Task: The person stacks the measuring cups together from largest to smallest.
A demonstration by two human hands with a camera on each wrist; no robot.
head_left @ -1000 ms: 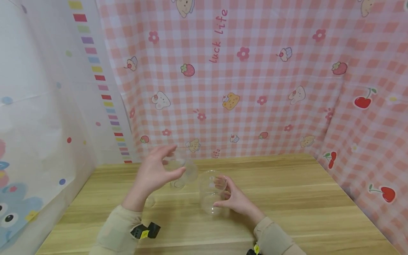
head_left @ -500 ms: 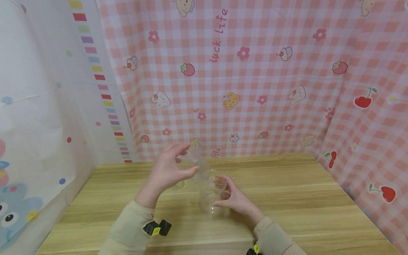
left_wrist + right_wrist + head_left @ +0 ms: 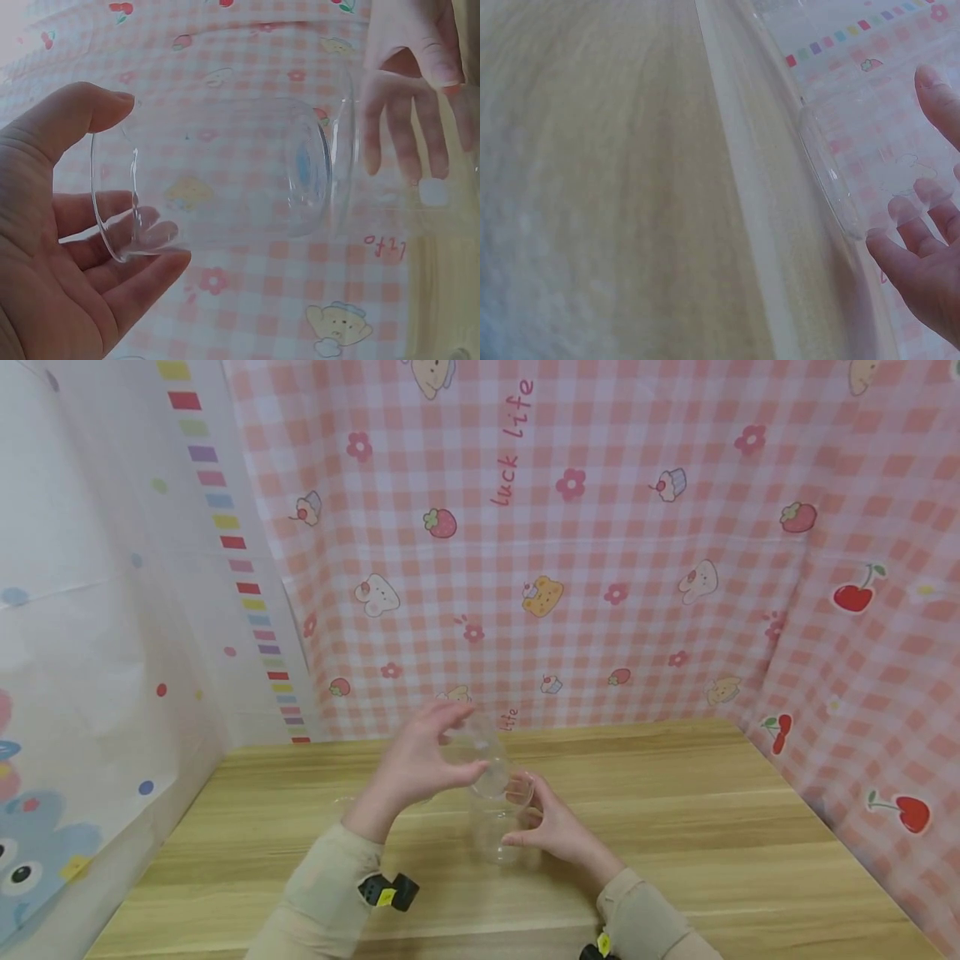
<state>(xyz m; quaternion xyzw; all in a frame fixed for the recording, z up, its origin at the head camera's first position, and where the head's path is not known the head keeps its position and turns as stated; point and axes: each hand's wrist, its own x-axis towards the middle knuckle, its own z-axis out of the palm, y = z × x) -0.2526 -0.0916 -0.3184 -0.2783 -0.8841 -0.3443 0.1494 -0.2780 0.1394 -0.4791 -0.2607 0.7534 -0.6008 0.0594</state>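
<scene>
My left hand (image 3: 417, 758) holds a clear glass cup (image 3: 232, 176) by its flared rim, thumb on one side and fingers on the other. In the head view this cup tilts, its base right at the mouth of a second clear glass (image 3: 495, 839). That second one stands upright on the table, a faint line running across it at mid-height. Around its right side my right hand (image 3: 558, 831) curls, thumb in front and fingers behind. The right wrist view shows the lower edge of this glass (image 3: 829, 172) close to the fingertips.
Both glasses are over a wood-grain table (image 3: 675, 827). Behind it hangs a pink checked cloth (image 3: 622, 552), with white patterned sheeting (image 3: 97, 610) on the left. A faint clear rim (image 3: 345, 799) shows beside the left forearm.
My left hand has moved right with its glass cup, from beside the standing glass to over its mouth. My right hand and the standing glass have stayed in place.
</scene>
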